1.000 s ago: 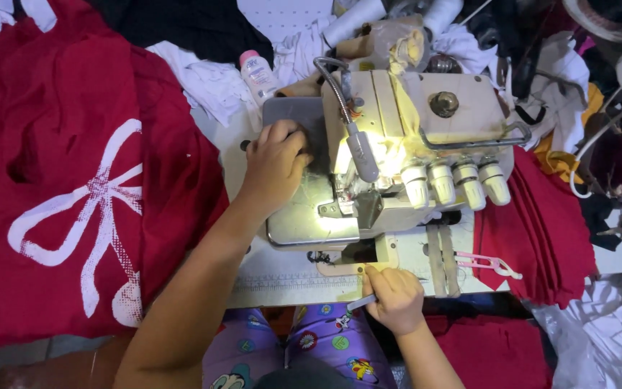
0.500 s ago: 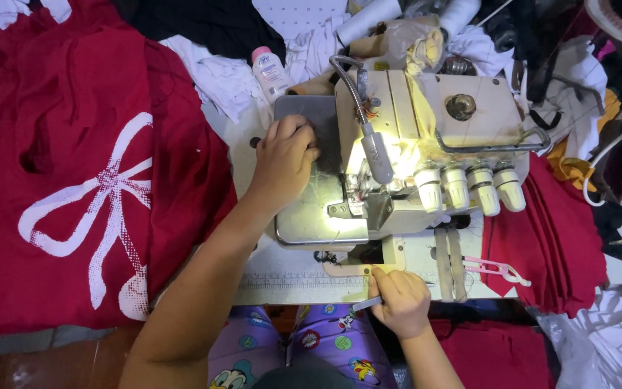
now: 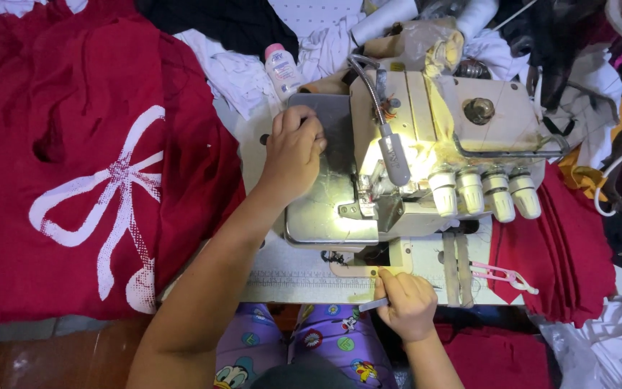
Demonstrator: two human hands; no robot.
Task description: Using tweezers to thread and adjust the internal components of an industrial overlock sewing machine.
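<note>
Two hands in my feed, both working at the serger (image 3: 426, 151), which I'll use as the ref point. Left hand (image 3: 293, 148) rests palm-down on the metal plate (image 3: 325, 209) at the serger's left side, fingers curled over the plate's far edge near its grey cover — curled but not closed on anything I can make out, just pressing. Right hand (image 3: 404, 302) sits at the table edge (image 3: 304, 284) just in front of the serger, below the needle area, fingers pinched shut on a thin metal tool (image 3: 372, 305); looks like tweezers or similar, can't tell which. Tool tip sticks out to the left of the fist, w/ the knuckles over a printed ruler strip on the table front.

Serger lamp (image 3: 395, 155) is lit, gooseneck bending down over the plate; four cream knobs (image 3: 484, 193) line the front right.

Left of the serger: big red fabric (image 3: 95, 166) w/ a white bow print, spread flat and well apart from both hands. Right of the serger — folded red pieces (image 3: 563, 252), w/ pink snips (image 3: 502, 275) just beside them on the table. Behind the serger's left corner a small white bottle (image 3: 282, 68) w/ pink cap, lying among white cloth.
</note>
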